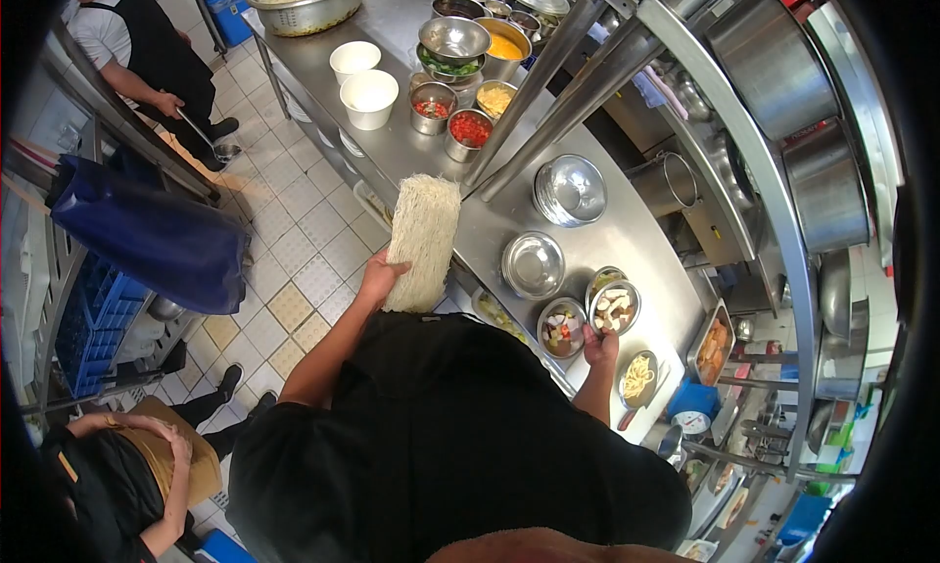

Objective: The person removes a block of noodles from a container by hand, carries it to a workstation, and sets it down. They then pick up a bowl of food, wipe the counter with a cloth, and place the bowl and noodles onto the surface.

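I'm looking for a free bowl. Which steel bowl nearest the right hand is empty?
The empty bowl, left of the two filled bowls by the right hand. It shows bare metal inside; those two hold chopped food.

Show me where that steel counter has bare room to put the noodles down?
Bare steel counter shows between the empty steel bowl and the upturned steel bowl, and beside the two white tubs. Crowded: the small filled bowls by the right hand. The left hand holds the pale noodle block.
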Motion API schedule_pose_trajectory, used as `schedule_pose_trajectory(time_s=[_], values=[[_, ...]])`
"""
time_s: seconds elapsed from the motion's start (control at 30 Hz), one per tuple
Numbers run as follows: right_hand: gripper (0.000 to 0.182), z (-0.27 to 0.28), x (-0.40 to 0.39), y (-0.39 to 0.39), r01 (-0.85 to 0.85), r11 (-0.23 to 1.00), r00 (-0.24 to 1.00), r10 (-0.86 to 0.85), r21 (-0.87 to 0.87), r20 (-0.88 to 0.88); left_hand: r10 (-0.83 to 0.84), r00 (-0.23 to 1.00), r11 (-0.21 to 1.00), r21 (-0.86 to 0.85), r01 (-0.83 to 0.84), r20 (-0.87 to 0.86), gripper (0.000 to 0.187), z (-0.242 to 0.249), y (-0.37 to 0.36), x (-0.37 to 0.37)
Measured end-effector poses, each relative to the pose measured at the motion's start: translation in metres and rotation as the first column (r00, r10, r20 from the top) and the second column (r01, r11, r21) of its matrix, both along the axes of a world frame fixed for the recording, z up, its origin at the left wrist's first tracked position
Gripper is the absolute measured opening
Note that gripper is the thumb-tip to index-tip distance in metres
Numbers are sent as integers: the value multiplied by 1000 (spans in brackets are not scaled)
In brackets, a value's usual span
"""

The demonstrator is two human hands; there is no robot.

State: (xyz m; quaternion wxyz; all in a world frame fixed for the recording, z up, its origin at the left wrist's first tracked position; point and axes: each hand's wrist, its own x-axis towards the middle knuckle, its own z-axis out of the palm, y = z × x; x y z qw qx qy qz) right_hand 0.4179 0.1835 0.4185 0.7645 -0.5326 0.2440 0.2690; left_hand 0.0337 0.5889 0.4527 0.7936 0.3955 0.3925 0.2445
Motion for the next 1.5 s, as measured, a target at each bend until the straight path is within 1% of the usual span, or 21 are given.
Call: schedule_pose_trajectory(time_s=[0.1, 0.4, 0.5, 0.7, 0.87, 0.97, 1.07, 1.17, 1.3, 1.5], values=[[24, -2, 1, -2, -19, 999, 1000, 19, 28, -1, -3, 1000, 1000, -6, 3, -3, 35, 1, 0, 0], [24, 0, 1, -1, -24, 1000, 1000, 24, 9, 4, -3, 1000, 1000, 11, 3, 2, 33, 0, 2, -1], [23, 2, 0, 1, -13, 999, 1000, 12, -31, -17, -3, 1000, 1000, 18, 3, 1, 33, 0, 2, -1], [23, 2, 1, 2, 10, 1000, 999, -11, -27, -37, -13, 1000, 1000, 23, 13, -9, 33, -2, 2, 0], [23, 5, 0, 2, -8, 999, 1000, 7, -43, -25, -12, 1000, 1000, 13, 12, -8, 33, -2, 2, 1], [24, 4, 0, 2, -13, 999, 999, 11, -44, -31, -10, 1000, 1000, 14, 10, -23, 33, 5, 2, 1], [26, 0, 3, -1, -31, 999, 999, 30, -30, -28, -51, 997, 999, -20, 50, -55, 35, 8, 5, 2], [28, 0, 3, -2, -50, 999, 999, 49, -20, -13, -44, 996, 999, 3, 44, -72, 35, 14, 4, 3], [29, -6, 9, -7, -37, 999, 998, 37, -8, -45, -34, 999, 999, 11, 35, -37, 35, 10, 4, 3], [30, -4, 7, -7, -70, 998, 998, 70, -8, -8, -20, 1000, 1000, 22, 21, -24, 33, 8, 2, 2]])
